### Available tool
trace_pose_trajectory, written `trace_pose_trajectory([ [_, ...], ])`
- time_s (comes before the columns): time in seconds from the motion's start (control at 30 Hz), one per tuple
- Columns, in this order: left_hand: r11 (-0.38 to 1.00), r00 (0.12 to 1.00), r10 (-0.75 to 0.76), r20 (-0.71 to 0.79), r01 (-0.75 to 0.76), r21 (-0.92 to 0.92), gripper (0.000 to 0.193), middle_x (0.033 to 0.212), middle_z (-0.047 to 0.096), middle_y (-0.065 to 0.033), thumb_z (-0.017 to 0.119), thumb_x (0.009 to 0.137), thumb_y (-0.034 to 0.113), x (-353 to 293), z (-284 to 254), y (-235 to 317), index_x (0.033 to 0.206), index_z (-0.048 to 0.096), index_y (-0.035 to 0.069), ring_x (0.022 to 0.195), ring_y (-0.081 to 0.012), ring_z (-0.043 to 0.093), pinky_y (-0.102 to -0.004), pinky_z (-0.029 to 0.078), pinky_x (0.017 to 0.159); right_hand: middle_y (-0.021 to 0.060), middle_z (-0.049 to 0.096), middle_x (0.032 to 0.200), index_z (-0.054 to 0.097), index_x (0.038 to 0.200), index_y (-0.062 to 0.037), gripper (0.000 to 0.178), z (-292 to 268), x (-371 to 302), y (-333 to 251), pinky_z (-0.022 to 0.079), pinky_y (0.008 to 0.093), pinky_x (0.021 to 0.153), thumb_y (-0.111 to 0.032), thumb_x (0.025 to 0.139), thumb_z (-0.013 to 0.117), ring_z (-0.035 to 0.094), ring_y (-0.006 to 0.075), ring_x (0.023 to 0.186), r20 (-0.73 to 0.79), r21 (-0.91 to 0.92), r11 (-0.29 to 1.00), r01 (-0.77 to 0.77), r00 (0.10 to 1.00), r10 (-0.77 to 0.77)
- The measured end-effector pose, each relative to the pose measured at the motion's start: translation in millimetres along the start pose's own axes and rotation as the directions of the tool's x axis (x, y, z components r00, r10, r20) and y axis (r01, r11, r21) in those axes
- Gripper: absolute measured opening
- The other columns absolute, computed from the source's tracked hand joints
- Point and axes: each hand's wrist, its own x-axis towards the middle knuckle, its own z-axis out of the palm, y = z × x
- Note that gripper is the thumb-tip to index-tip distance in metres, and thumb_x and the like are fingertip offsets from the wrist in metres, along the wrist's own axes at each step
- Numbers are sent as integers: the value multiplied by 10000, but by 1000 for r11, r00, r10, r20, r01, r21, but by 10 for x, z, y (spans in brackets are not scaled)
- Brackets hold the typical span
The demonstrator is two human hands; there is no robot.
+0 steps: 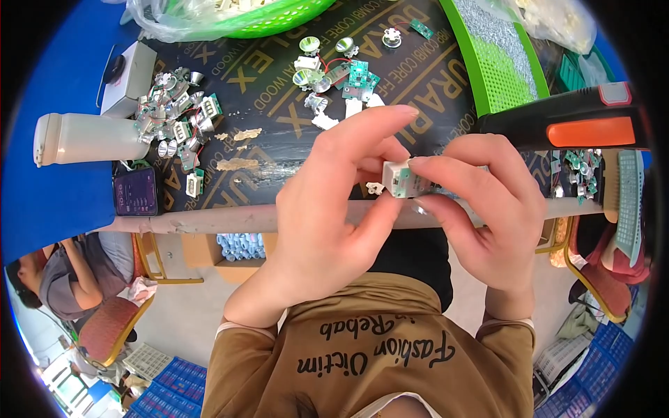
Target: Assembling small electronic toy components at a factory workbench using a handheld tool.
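Above the front edge of the table, both hands meet at a small white plastic housing (397,180) with a green circuit board at its side. My left hand (320,202) grips its left end between the thumb and the bent fingers, while the index finger stretches above it. My right hand (484,202) pinches the other end between thumb and forefinger, hiding part of it. Just beyond the hands lies a group of small reflector cups (320,82) and green circuit boards (359,73) joined by red wires. A small cream plastic piece (375,188) shows beside the housing.
At left, a heap of wired lamp assemblies (171,111) lies near a whitish bottle (90,141), a white box (129,80) and a phone (136,191). A green basket (279,21) stands at the back. Right are a green perforated tray (505,80) and a black-and-orange case (571,122). Another person (77,272) sits left.
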Motion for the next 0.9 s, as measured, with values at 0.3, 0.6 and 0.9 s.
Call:
trace_pose_trajectory([
  [0.3, 996, 998, -50, 32, 47, 79, 618, 962, 535, -113, 554, 661, -141, 25, 14, 44, 1222, 334, -8, 866, -143, 555, -225, 465, 734, 82, 543, 801, 642, 875, -34, 297, 22, -30, 23, 434, 277, 556, 5, 582, 674, 538, 197, 661, 4, -3, 1000, 24, 1000, -24],
  [0.6, 995, 995, -96, 34, 95, 14, 672, 943, 539, -117, 554, 654, -141, 10, 28, 45, 1256, 297, 9, 855, -145, 555, -236, 468, 747, 75, 550, 800, 647, 881, -39, 311, 38, -42, 20, 439, 278, 563, 9, 574, 672, 539, 198, 671, -14, -2, 1000, -28, 999, 28],
  [0.9, 977, 985, -170, 31, 173, -126, 709, 945, 530, -112, 555, 656, -129, 7, 16, 61, 1284, 261, 16, 869, -147, 545, -254, 466, 774, 75, 544, 796, 651, 879, -40, 317, 41, -50, 13, 441, 276, 566, 11, 567, 668, 540, 196, 668, 14, 11, 999, -30, 999, 29],
])
